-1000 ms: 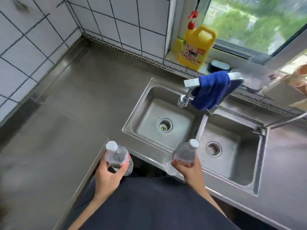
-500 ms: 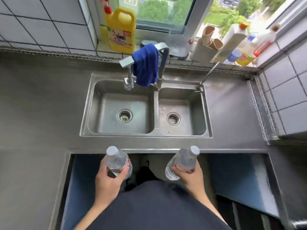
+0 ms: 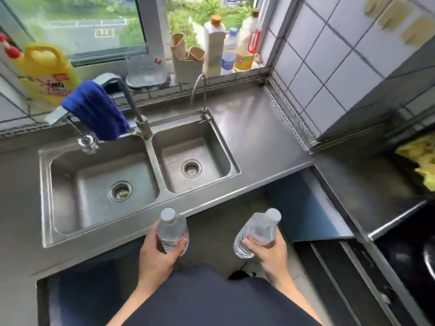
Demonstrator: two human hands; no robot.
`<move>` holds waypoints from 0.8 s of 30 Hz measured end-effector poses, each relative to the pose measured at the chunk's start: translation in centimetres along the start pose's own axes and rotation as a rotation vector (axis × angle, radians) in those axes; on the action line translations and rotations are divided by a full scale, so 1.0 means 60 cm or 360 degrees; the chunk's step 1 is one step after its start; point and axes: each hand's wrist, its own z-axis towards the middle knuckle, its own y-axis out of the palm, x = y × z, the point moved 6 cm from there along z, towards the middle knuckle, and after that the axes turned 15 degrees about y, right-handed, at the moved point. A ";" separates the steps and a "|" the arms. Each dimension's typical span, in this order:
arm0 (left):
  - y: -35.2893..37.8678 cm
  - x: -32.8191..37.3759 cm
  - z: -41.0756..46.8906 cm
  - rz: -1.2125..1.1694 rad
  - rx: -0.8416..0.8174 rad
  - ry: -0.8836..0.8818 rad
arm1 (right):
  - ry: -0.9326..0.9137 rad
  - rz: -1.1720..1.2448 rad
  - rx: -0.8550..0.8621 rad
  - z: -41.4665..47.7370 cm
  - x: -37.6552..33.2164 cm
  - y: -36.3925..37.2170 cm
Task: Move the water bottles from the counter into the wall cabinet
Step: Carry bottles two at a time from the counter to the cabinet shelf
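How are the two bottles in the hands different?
The left bottle stands nearly upright in the left hand; the right bottle tilts in the right hand, cap pointing up and right. The left hand wraps the left bottle low down; the right bottle's base sticks out past the right hand. Both are clear with white caps.

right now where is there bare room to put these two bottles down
Bare stainless steel counter lies between the double steel sink and the grey tiled wall. Another bare strip runs left of the sink. The window sill is crowded: yellow detergent jug, brown cardboard tubes, white plastic bottles.
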 end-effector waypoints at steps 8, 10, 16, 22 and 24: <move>0.293 0.128 0.022 -0.0070 -0.0373 0.0141 | 0.0019 0.0257 0.0482 0.026 0.011 -0.324; 0.369 0.150 0.020 -0.0065 -0.0501 0.0217 | 0.0036 0.0324 0.0572 0.032 0.023 -0.386; 0.531 0.233 0.035 0.0033 -0.0859 0.0372 | 0.0094 0.0505 0.0762 0.027 0.043 -0.500; 0.678 0.296 0.096 0.0048 -0.1152 0.0456 | 0.0179 0.0702 0.0974 0.053 0.058 -0.574; 0.729 0.322 0.123 0.0028 -0.1242 0.0525 | 0.0197 0.0766 0.1075 0.064 0.048 -0.597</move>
